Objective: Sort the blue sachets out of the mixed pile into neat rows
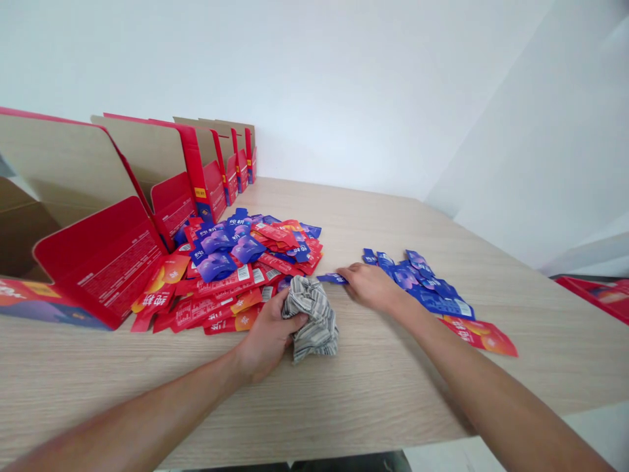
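My left hand [269, 334] grips a crumpled grey-and-white striped cloth [314, 321] just above the table, at the near edge of a heap of red and blue sachets [236, 262]. Fingers closed, my right hand [368, 285] holds a blue sachet [333, 278] by its right end, between the heap and a smaller group of blue sachets [417, 282]. A red sachet [484, 335] lies at the near side of that group, partly behind my right forearm.
Several open red cardboard boxes [108, 262] stand in a row along the left, flaps raised. A white wall [344, 98] rises behind the wooden table [314, 406]. At the far right is a red item [599, 295], cut off by the frame.
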`<action>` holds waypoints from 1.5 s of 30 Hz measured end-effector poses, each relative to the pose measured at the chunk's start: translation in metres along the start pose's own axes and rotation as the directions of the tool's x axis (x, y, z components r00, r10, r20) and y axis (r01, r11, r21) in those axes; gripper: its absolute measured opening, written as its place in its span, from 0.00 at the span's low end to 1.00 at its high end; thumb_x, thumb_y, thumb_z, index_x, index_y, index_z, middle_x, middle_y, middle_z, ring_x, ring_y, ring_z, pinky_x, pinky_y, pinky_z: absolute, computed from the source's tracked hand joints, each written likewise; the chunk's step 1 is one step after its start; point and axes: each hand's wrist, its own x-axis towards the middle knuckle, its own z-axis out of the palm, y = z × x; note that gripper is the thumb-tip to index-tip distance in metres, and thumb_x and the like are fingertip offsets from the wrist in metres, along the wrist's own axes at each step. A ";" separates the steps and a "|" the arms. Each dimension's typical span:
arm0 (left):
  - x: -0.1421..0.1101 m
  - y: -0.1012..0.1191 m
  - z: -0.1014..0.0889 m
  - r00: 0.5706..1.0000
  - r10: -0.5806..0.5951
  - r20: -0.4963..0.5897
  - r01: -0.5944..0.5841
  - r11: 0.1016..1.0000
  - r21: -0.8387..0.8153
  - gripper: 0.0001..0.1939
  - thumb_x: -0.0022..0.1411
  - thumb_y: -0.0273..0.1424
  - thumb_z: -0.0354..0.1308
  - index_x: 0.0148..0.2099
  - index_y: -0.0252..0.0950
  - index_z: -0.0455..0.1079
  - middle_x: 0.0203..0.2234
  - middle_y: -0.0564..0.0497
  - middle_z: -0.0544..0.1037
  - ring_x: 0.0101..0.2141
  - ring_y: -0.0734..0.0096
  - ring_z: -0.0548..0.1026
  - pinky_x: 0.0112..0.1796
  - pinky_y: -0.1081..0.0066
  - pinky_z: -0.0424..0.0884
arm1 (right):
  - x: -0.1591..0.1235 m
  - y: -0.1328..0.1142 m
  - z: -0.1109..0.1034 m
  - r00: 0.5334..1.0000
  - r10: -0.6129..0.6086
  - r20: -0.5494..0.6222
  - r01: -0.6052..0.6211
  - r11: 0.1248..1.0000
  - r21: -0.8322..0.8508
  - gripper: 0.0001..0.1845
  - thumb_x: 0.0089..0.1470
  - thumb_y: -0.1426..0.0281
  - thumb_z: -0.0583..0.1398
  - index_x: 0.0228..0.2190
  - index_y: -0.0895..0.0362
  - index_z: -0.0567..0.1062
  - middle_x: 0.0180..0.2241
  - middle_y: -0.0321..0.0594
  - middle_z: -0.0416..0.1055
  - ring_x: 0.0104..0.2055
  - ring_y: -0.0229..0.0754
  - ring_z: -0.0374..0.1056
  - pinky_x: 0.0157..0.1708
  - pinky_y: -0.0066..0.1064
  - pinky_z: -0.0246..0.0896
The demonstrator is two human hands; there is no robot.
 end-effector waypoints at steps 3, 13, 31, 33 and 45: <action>-0.001 0.000 0.000 1.000 0.003 0.003 -0.003 1.000 -0.004 0.33 0.42 0.28 0.78 0.52 0.34 0.74 0.42 0.46 0.84 0.40 0.59 0.81 0.39 0.68 0.75 | -0.002 -0.011 -0.008 0.996 0.012 0.089 -0.009 0.999 -0.035 0.16 0.64 0.71 0.56 0.48 0.58 0.81 0.29 0.47 0.81 0.30 0.47 0.76 0.35 0.35 0.66; 0.002 -0.003 0.000 0.998 0.047 -0.035 -0.047 0.999 0.023 0.32 0.41 0.27 0.77 0.51 0.35 0.75 0.43 0.48 0.83 0.45 0.61 0.80 0.47 0.67 0.74 | -0.046 -0.109 0.021 0.988 -0.069 0.141 0.045 0.984 0.171 0.33 0.73 0.58 0.49 0.69 0.66 0.62 0.70 0.61 0.59 0.71 0.59 0.59 0.66 0.53 0.61; 0.003 -0.005 -0.002 0.997 0.068 0.021 -0.068 0.997 0.023 0.27 0.42 0.28 0.78 0.47 0.35 0.76 0.40 0.48 0.84 0.42 0.60 0.81 0.47 0.66 0.74 | -0.083 -0.107 -0.036 0.993 0.010 0.115 -0.040 0.964 0.264 0.25 0.67 0.72 0.51 0.61 0.55 0.74 0.44 0.47 0.83 0.42 0.51 0.80 0.44 0.42 0.76; 0.003 -0.005 -0.001 0.997 0.063 0.033 -0.063 0.998 0.004 0.29 0.42 0.26 0.77 0.48 0.35 0.76 0.41 0.48 0.84 0.44 0.59 0.81 0.49 0.65 0.74 | -0.077 -0.103 -0.039 0.990 0.138 -0.034 -0.115 0.918 0.381 0.20 0.66 0.68 0.55 0.57 0.53 0.76 0.42 0.43 0.83 0.40 0.48 0.80 0.40 0.38 0.74; 0.003 -0.003 -0.002 0.999 0.042 0.012 -0.042 0.999 -0.002 0.33 0.40 0.30 0.79 0.50 0.34 0.74 0.37 0.49 0.83 0.35 0.66 0.78 0.40 0.68 0.74 | -0.056 -0.104 0.024 0.987 0.032 -0.160 0.024 0.940 0.339 0.21 0.71 0.63 0.53 0.56 0.59 0.77 0.52 0.55 0.72 0.54 0.53 0.70 0.57 0.50 0.69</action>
